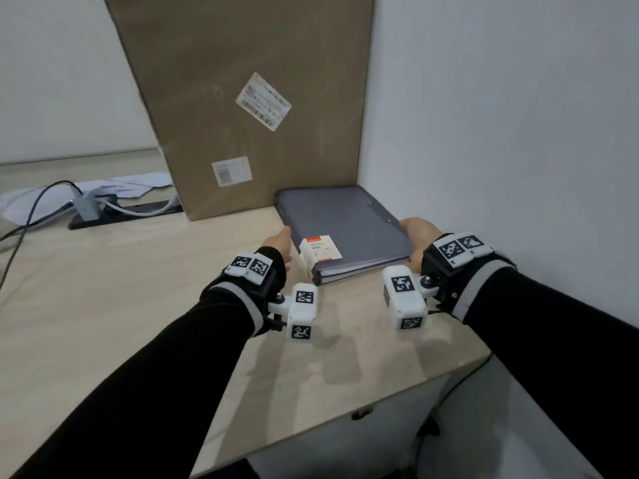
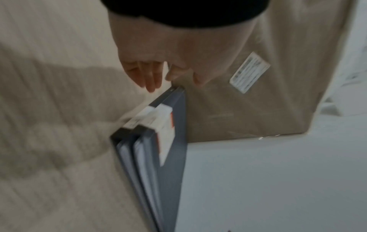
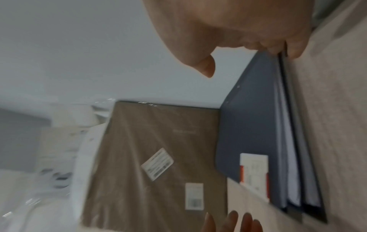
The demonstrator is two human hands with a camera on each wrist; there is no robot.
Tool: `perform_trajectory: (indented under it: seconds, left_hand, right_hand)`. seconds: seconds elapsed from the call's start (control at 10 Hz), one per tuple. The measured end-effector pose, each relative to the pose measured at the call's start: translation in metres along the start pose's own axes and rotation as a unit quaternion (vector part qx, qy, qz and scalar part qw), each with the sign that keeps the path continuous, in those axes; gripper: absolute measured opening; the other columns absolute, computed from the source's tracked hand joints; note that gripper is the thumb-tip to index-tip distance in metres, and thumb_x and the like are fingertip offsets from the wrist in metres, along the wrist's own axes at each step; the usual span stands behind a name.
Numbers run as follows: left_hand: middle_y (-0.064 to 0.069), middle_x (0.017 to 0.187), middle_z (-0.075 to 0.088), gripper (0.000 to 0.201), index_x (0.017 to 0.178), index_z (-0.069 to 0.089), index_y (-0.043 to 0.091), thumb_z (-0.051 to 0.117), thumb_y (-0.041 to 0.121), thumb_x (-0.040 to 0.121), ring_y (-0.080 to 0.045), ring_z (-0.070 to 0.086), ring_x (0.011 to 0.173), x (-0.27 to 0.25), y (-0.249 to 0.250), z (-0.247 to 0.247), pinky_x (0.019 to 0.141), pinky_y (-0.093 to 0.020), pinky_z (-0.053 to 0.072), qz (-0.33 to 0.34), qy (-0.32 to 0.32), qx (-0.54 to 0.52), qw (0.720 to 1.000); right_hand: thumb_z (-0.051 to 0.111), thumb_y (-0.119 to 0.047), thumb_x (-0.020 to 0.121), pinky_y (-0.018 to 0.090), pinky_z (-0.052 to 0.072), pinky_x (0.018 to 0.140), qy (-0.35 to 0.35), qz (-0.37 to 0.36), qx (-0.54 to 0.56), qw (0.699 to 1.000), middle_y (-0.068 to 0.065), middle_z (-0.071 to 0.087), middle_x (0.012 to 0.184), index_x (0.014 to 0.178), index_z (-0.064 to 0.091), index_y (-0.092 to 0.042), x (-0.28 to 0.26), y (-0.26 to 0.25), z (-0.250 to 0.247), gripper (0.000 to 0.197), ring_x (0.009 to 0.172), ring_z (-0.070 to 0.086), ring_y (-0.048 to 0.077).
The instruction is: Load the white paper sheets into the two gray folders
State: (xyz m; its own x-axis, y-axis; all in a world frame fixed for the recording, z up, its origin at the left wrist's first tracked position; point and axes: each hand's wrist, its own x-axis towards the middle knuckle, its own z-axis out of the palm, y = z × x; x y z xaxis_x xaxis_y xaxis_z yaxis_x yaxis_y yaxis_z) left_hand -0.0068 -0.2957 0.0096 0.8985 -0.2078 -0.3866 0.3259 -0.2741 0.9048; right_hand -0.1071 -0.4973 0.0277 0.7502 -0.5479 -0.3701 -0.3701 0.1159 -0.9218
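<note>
Both hands are flanking the stacked folders point(image 1: 342, 229) lying in the table's point(image 1: 138, 305) corner, the left hand point(image 1: 278, 242) open beside them and the right hand point(image 1: 416, 233) curling under their edge, likely for a lift needing matched grips.

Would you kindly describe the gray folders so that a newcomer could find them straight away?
Start at the tall brown cardboard box standing on the beige desk near the white wall. The gray folders lie stacked flat at its foot, in the corner by the wall. They alone carry a white label with red edges on the top cover.
</note>
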Motion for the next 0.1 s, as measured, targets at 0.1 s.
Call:
perform_trajectory:
  seconds: [0.1]
  left_hand:
    - [-0.001, 0.089, 0.06, 0.031, 0.106, 0.059, 0.012, 0.039, 0.033, 0.097, -0.013, 0.057, 0.079, -0.0251, 0.0228, -0.0368, 0.068, -0.025, 0.04, 0.056, -0.01, -0.042, 0.998]
  right_hand:
    - [0.048, -0.019, 0.094, 0.037, 0.038, 0.101, 0.032, -0.044, 0.063, 0.996, 0.004, 0.042, 0.092, 0.075, 0.044, -0.022, -0.0417, -0.0289, -0.0079, 0.019, 0.078, 0.045, 0.016]
